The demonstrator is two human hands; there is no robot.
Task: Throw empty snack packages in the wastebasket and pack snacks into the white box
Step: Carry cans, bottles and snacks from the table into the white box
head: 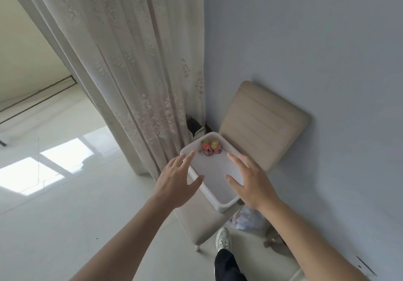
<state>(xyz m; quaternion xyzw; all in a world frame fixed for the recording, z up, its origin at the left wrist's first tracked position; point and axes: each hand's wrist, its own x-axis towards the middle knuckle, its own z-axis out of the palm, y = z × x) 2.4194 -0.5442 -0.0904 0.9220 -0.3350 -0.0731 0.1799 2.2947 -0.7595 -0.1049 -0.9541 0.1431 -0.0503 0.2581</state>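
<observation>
Both-sided, left hand [174,178], right hand [248,180] outstretched, fingers spread

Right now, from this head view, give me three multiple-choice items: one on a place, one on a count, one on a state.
1. Where does the box sit?
A. on the floor
B. on the chair
C. on a table

2. How many red cans are in the box?
A. one
B. two
C. four

3. How are the left hand and right hand?
A. both open, holding nothing
B. the left grips a can
C. the right is a fist

Answers:
1 B: the box rests on the beige seat, in front of the backrest.
2 B: two red cans lie side by side at the box's far end.
3 A: both hands have spread fingers, one on each side of the box, with nothing in them.
</observation>
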